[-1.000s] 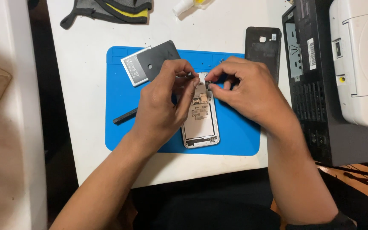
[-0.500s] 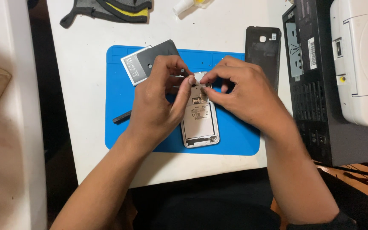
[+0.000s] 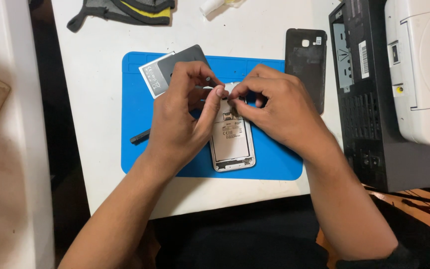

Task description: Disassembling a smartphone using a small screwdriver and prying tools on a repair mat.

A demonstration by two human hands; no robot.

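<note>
A white phone (image 3: pixel 232 144) with its back off lies face down on a blue work mat (image 3: pixel 135 99). My left hand (image 3: pixel 180 119) is over the phone's upper left, thumb and fingers pinched on a thin metal tool (image 3: pixel 202 87) whose tip points at the phone's top end. My right hand (image 3: pixel 279 109) comes in from the right, its fingertips pinched on the phone's top edge and almost touching my left thumb. The hands hide the top of the phone.
A black back cover (image 3: pixel 304 65) lies right of the mat. A battery (image 3: pixel 153 77) and a dark grey plate (image 3: pixel 185 57) sit at the mat's top left, a black pry stick (image 3: pixel 139 137) at its left. A black case (image 3: pixel 364 99) carrying a white device (image 3: pixel 424 65) stands on the right.
Both hands have drawn closer together over the phone's top end, my left thumb moving right to meet my right fingertips. The phone has stayed in place.
</note>
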